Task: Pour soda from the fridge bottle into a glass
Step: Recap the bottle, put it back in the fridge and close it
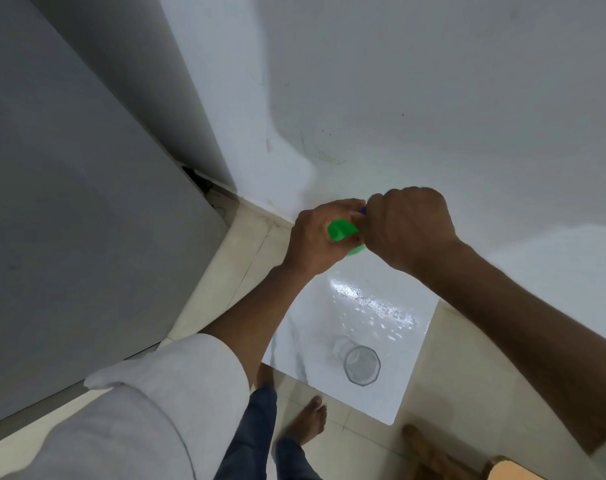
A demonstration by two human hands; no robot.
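The left hand (pixel 317 237) is gripping the green bottle (pixel 341 231) above the white tabletop (pixel 381 306), while the right hand (pixel 407 225) is closing over its blue cap (pixel 362 211). The glass (pixel 362 365) is standing empty at six o'clock from the bottle, well apart.

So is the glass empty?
Empty: the glass on the table looks clear to its bottom, with no soda showing.

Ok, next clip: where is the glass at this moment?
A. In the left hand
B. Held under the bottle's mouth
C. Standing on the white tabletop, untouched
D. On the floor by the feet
C: the glass stands upright on the white tabletop, well clear of both hands; the left hand has its grip on the green bottle and the right hand is at its cap.
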